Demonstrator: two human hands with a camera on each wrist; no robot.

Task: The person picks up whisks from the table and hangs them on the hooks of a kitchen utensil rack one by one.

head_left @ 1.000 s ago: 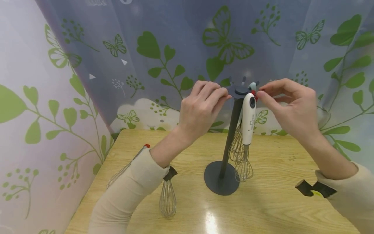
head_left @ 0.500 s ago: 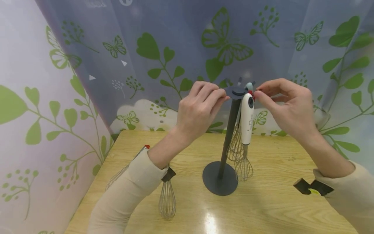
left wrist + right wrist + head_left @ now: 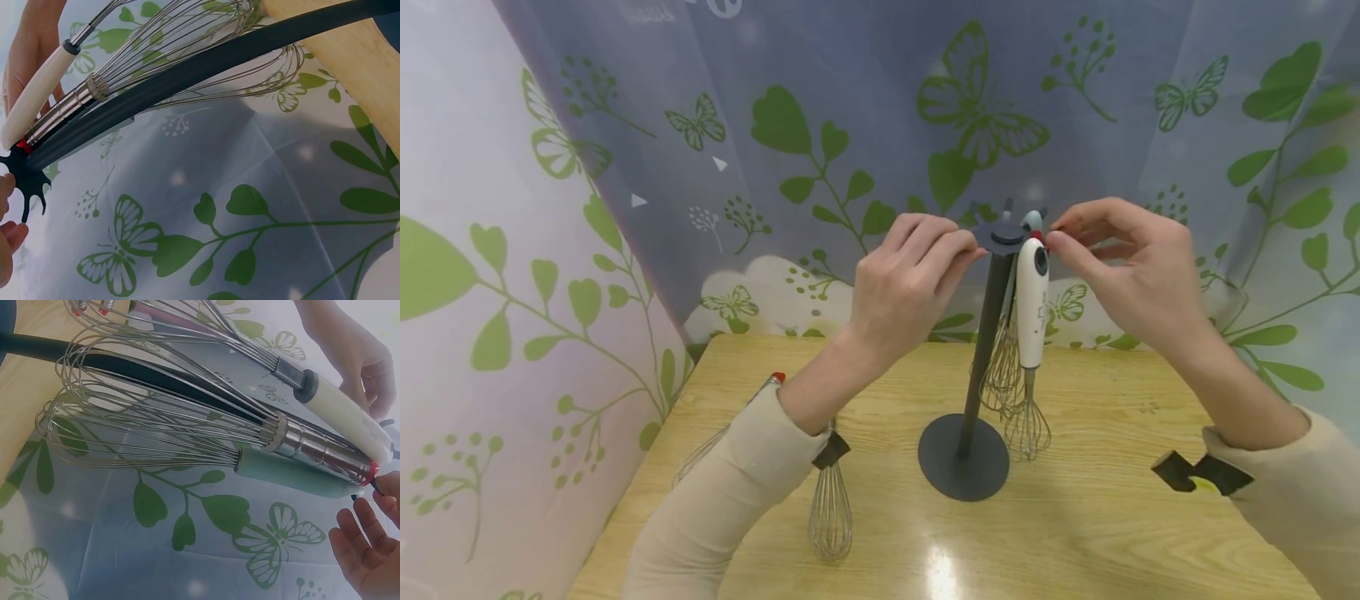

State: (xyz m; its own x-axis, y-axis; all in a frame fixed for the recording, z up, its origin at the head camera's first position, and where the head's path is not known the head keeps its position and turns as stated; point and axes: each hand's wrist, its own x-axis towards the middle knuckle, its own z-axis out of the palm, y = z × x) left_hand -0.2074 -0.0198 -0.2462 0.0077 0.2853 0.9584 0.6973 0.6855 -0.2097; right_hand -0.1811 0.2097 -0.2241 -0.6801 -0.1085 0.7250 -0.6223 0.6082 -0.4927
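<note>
A dark utensil stand [image 3: 987, 333] with hooks round its top stands upright on the table. My left hand [image 3: 910, 275] pinches the left side of that top. On the right, a white-handled whisk [image 3: 1032, 308] hangs handle up. Behind it hang a metal-handled whisk [image 3: 312, 448] with a red end and a pale green-handled whisk [image 3: 284, 472], both clearer in the right wrist view. The thumb and index finger of my right hand [image 3: 1138, 271] pinch at the metal whisk's red end, right at a hook; the palm shows open below.
On the wooden table [image 3: 1097, 517], a loose whisk [image 3: 831, 517] lies near the left forearm, its handle hidden by the sleeve. Further left another whisk [image 3: 707, 452] with a red tip is partly covered. A patterned curtain [image 3: 850, 100] stands close behind the table.
The stand's top and the hanging whisks have shifted slightly to the left, and both hands have moved along with them. The loose whisks on the table look the same.
</note>
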